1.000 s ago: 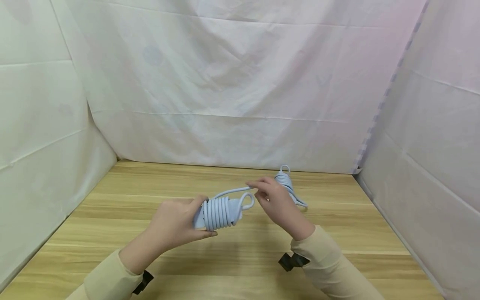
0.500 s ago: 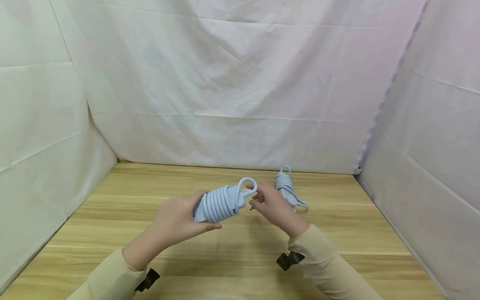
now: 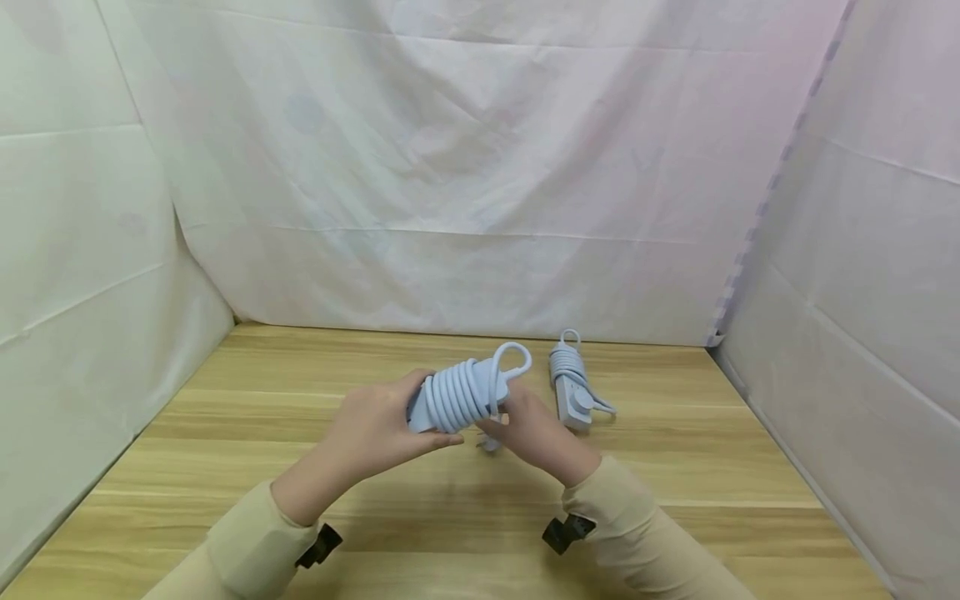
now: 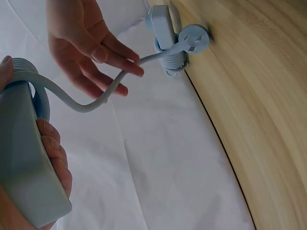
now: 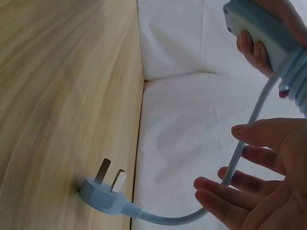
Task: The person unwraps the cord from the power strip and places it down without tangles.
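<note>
In the head view my left hand [image 3: 371,425] grips a pale blue power strip [image 3: 457,396] with its cord wound round it in several turns. A loop of cord sticks out at the strip's right end. My right hand [image 3: 540,433] is just right of the strip, partly behind it. In the right wrist view its fingers are spread and loosely bent, and the loose cord [image 5: 259,103] threads between them. The cord's round plug [image 5: 100,196] hangs below with its prongs out, close over the tabletop.
A second pale blue power strip [image 3: 573,400], wound with its own cord, lies at the back right of the wooden table [image 3: 300,358]. White cloth [image 3: 450,167] hangs behind the table and along both sides.
The strip has moved right and upward in the left hand's grip. The right hand, earlier pinching the cord out straight, has come down closer to the strip with looser fingers.
</note>
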Demonstrator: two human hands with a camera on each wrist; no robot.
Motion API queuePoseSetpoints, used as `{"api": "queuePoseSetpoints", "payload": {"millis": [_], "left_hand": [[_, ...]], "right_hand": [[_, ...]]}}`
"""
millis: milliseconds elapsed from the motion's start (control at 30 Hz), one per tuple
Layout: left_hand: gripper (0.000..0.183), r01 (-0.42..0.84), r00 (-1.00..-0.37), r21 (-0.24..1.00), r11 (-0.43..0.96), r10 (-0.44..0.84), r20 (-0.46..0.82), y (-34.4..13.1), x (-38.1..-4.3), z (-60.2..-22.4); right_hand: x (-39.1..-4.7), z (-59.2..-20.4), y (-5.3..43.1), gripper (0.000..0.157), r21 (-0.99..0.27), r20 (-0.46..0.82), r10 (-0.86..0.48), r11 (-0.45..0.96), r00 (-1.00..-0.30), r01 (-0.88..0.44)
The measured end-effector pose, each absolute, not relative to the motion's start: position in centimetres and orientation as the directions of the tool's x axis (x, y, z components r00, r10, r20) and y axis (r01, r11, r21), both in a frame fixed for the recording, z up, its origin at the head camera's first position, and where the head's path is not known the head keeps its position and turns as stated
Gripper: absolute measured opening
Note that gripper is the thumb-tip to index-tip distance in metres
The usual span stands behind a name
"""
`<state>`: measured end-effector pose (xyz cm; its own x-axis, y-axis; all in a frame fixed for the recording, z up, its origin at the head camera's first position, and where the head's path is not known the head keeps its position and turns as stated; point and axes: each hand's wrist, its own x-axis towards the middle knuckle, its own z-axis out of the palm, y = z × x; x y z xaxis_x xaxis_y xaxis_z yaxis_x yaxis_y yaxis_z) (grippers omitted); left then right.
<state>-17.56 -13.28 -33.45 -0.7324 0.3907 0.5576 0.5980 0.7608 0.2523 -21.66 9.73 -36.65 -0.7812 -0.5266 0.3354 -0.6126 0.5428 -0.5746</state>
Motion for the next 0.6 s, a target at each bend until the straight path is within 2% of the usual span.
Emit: {"api": "queuePoseSetpoints", "payload": {"millis": [100,200,333,433,600], "left_hand": [[0.067,0.595,-0.734,0.257,0.762,0.385,0.560,-13.0,-17.6,-33.5],[0.067,0.596,-0.729,0.254,0.762,0.381,0.568,-13.0,-17.6,-33.6],[0.069,0.596,-0.726,0.253,0.762,0.377,0.575,-13.0,-17.6,-33.6],[0.069,0.578,-0.743,0.275,0.768,0.356,0.567,-13.0,-17.5,-33.6],[0.070,0.531,-0.789,0.347,0.773,0.302,0.535,-13.0,-17.3,-33.5]], "right_hand": [[-21.2,-36.6,9.4,0.037,-0.546,0.353,-0.548,0.537,-0.758,-0.643],[-20.5,-36.4,9.0,0.043,-0.595,0.319,-0.548,0.520,-0.774,-0.613],[-19.9,-36.2,8.5,0.045,-0.593,0.346,-0.597,0.459,-0.724,-0.662],[-19.9,-36.4,8.2,0.051,-0.534,0.383,-0.633,0.442,-0.672,-0.721],[-20.0,-36.7,7.8,0.057,-0.525,0.377,-0.660,0.425,-0.650,-0.737]]}}
